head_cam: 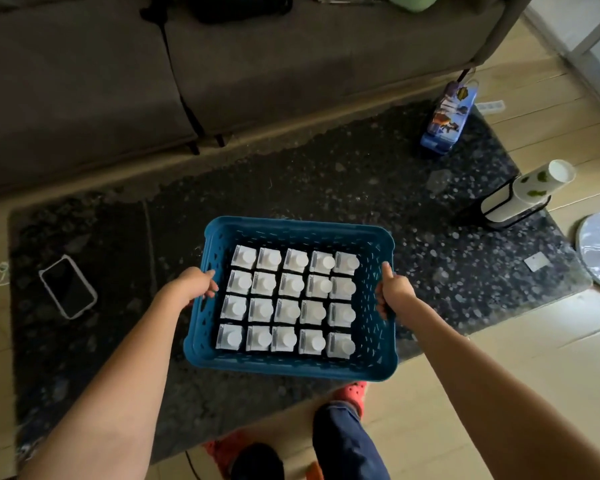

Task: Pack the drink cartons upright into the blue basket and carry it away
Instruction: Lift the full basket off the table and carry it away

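The perforated blue plastic basket (291,367), filled with twenty white-capped drink cartons (289,300) standing upright in rows, is gripped at its side rims by the left hand (195,285) and right hand (394,292) above the dark speckled rug (326,174); packing appears complete, carrying away remains.

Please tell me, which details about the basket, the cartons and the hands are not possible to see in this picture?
All in the head view:
- drink cartons: only white tops show; the sides and any print are hidden by neighbours and the basket wall.
- blue basket: its underside faces away.
- left hand, right hand: fingertips are curled round the rim, out of sight.
- phone: dark screen, nothing readable.
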### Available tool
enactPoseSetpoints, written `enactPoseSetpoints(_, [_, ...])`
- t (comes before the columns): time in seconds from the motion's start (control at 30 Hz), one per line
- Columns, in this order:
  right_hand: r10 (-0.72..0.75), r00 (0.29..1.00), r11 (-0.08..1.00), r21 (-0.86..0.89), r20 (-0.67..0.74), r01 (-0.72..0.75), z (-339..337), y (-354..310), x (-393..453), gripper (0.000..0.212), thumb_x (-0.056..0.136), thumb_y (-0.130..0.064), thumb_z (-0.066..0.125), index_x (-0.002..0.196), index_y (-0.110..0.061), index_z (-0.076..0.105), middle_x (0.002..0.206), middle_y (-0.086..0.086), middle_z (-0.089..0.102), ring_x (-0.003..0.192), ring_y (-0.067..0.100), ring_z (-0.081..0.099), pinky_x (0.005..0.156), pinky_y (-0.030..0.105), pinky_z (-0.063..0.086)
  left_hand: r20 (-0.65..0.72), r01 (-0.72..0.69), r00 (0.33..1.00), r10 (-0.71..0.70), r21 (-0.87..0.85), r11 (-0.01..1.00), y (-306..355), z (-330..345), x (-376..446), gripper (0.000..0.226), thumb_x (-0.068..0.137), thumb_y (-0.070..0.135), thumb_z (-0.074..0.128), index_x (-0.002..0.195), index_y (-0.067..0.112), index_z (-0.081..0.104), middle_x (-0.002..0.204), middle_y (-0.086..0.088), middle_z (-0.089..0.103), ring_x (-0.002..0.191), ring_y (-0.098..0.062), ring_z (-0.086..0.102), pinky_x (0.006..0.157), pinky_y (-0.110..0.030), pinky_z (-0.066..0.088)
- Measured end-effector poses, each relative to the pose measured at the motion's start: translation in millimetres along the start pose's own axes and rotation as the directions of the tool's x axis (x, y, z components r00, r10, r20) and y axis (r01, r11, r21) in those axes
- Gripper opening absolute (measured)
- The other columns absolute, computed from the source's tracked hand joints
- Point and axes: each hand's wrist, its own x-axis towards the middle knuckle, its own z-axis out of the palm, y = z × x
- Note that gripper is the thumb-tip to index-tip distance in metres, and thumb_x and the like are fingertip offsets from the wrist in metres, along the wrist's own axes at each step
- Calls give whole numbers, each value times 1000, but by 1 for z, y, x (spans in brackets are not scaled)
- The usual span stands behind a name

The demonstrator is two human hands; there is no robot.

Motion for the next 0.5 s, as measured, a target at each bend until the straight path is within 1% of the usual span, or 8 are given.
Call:
enactPoseSetpoints(0.03, [-12, 1000, 1000, -2, -18, 12, 0, 2, 1, 55, 98, -53, 31, 64, -12, 40, 53, 7, 40, 41, 20, 38, 42, 27, 34, 11, -1, 1000, 2, -90, 996, -1, 1, 1, 45, 104, 27, 34, 71, 4, 53, 60, -10, 53, 57, -21, 53, 60, -31, 47])
enactPoseSetpoints(0.07, [-37, 999, 999, -2, -31, 37, 1, 4, 3, 53, 98, -53, 32, 64, -13, 40, 54, 6, 40, 42, 19, 36, 42, 26, 33, 19, 4, 1000, 0, -179, 984, -4, 2, 0, 43, 104, 26, 35, 71, 5, 50, 57, -9, 48, 51, -21, 51, 48, -27, 44])
enactPoseSetpoints(0.1, [-65, 997, 998, 7, -45, 66, 2, 7, 5, 53, 98, -53, 32, 63, -14, 40, 54, 5, 39, 43, 18, 36, 42, 26, 31, 24, 2, 1000, 3, -242, 970, -7, 4, 0, 41, 104, 26, 37, 69, 6, 47, 53, -6, 41, 46, -20, 46, 42, -25, 39])
enactPoseSetpoints(0.17, [-116, 989, 992, 41, -89, 120, 6, 13, 7, 55, 98, -52, 34, 59, -13, 39, 53, 4, 39, 43, 18, 34, 43, 26, 29, 10, -15, 1000, 20, -326, 945, -13, 9, -2, 42, 102, 31, 43, 64, 13, 42, 45, 2, 30, 38, -14, 32, 40, -23, 28])
enactPoseSetpoints(0.27, [-160, 976, 985, 33, -151, 167, 10, 19, 12, 56, 98, -50, 35, 57, -12, 37, 51, 4, 39, 44, 18, 34, 47, 26, 29, -90, -19, 996, -16, -376, 926, -13, 16, -3, 45, 97, 37, 51, 58, 19, 37, 43, 7, 26, 27, -5, 19, 33, -14, 15])
enactPoseSetpoints(0.37, [-162, 971, 986, 7, -178, 166, 11, 20, 14, 54, 98, -50, 35, 60, -12, 35, 54, 6, 39, 46, 19, 35, 47, 27, 31, -145, -1, 988, -52, -345, 939, -7, 21, -7, 43, 96, 34, 54, 59, 18, 38, 48, 3, 29, 30, -8, 23, 32, -10, 15])
enactPoseSetpoints(0.43, [-154, 973, 988, 4, -171, 157, 9, 18, 11, 54, 99, -48, 34, 62, -10, 38, 56, 6, 42, 48, 19, 38, 47, 27, 33, -142, 19, 987, -73, -351, 936, -6, 20, -10, 41, 96, 34, 54, 61, 18, 39, 52, 1, 29, 38, -12, 23, 33, -12, 16])
enactPoseSetpoints(0.5, [-150, 976, 989, -13, -157, 150, 6, 19, 3, 53, 100, -47, 33, 63, -10, 39, 58, 6, 43, 49, 19, 39, 48, 28, 34, -128, 24, 989, -74, -355, 935, -9, 19, -15, 40, 96, 34, 54, 62, 17, 40, 52, 1, 25, 36, -11, 19, 33, -13, 14])
